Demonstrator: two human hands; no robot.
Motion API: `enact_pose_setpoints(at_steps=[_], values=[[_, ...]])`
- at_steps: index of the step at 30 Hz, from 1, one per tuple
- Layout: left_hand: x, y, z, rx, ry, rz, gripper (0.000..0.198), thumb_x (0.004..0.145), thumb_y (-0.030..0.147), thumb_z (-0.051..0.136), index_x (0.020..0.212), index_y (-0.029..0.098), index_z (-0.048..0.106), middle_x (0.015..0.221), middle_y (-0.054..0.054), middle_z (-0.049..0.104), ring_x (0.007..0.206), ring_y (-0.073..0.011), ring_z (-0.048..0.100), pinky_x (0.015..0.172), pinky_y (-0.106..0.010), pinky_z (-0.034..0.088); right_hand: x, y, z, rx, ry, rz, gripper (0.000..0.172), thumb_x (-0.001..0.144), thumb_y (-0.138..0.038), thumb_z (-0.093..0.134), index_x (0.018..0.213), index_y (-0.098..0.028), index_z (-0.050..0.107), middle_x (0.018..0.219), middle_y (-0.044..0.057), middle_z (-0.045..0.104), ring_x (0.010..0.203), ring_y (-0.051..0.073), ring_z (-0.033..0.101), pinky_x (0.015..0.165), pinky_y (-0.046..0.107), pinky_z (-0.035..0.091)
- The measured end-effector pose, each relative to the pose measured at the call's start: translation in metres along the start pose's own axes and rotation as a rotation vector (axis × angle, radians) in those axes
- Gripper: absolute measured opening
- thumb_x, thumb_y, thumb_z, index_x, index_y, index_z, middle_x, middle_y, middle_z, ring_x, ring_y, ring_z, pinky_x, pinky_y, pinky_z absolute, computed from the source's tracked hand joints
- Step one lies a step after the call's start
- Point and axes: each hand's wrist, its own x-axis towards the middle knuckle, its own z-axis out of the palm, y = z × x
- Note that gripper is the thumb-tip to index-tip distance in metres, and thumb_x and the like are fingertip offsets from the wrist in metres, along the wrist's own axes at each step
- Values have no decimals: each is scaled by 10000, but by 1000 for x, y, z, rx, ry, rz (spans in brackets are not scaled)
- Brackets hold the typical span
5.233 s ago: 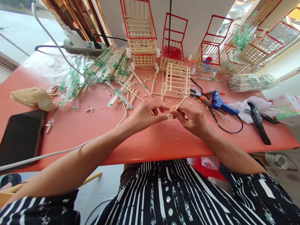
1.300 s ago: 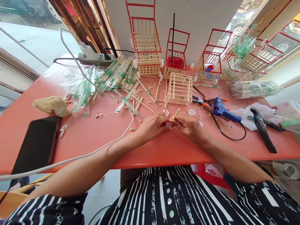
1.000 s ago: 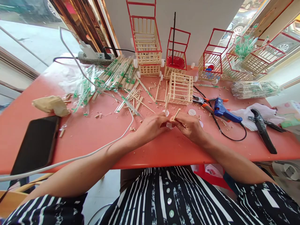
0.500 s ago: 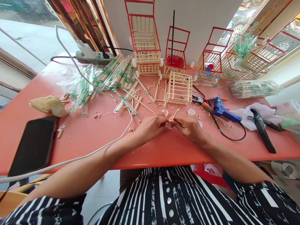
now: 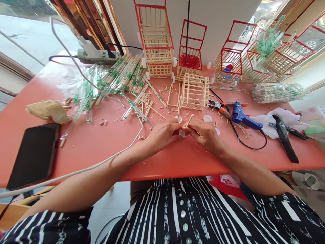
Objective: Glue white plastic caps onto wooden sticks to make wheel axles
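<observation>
Clearly, the work is partly done. Near the left end of the bench (image 5: 157,171), a phone (image 5: 33,156) is laid by the front corner, and toward the back edge plastic-wrapped sticks (image 5: 127,73) are heaped, apparently unused. Beside them, cut pieces (image 5: 146,108) are scattered among crumbs. At the back edge a tall red-edged cart (image 5: 158,47) is already fitted with white wheels, so it is judged complete.

By the middle of the front edge, the left hand (image 5: 165,133) is held with its fingers bent inward beside a white cap (image 5: 182,133); whether the cap is pinched by them or by the other hand cannot be told. A pale stick (image 5: 190,120) is gripped by the closed fingers of the right hand (image 5: 203,133), with the cap just beside it; whether the two are joined is hidden. Behind the hands, a bare slatted frame (image 5: 195,92) is set down, with no red edging and no wheels seen on it; both are presumably left to be added. Loose white discs (image 5: 207,118) are left unused nearby. Farther right, more red-edged carts (image 5: 231,51) are lined along the back edge, and a blue glue gun (image 5: 242,117) is left lying unheld.
</observation>
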Motion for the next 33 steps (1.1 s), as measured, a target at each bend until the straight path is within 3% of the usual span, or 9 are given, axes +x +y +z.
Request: enact_pose_setpoints(at_steps=[22, 33], values=[[0, 2, -1, -21, -43, -38, 107, 944, 235, 637, 918, 194, 733, 965, -32, 686, 916, -197, 666, 780, -271, 432, 0, 0, -1, 11, -13, 17, 321, 1079, -357, 477, 865, -196, 654, 858, 65, 729, 806, 177, 653, 762, 289, 473], [0, 0, 1, -2, -17, 0, 118, 948, 257, 630, 915, 206, 731, 913, -16, 657, 837, -172, 658, 728, -255, 417, 1, 0, -1, 9, -6, -3, 321, 1078, -366, 472, 863, -205, 648, 829, 57, 722, 759, 176, 645, 730, 286, 475]])
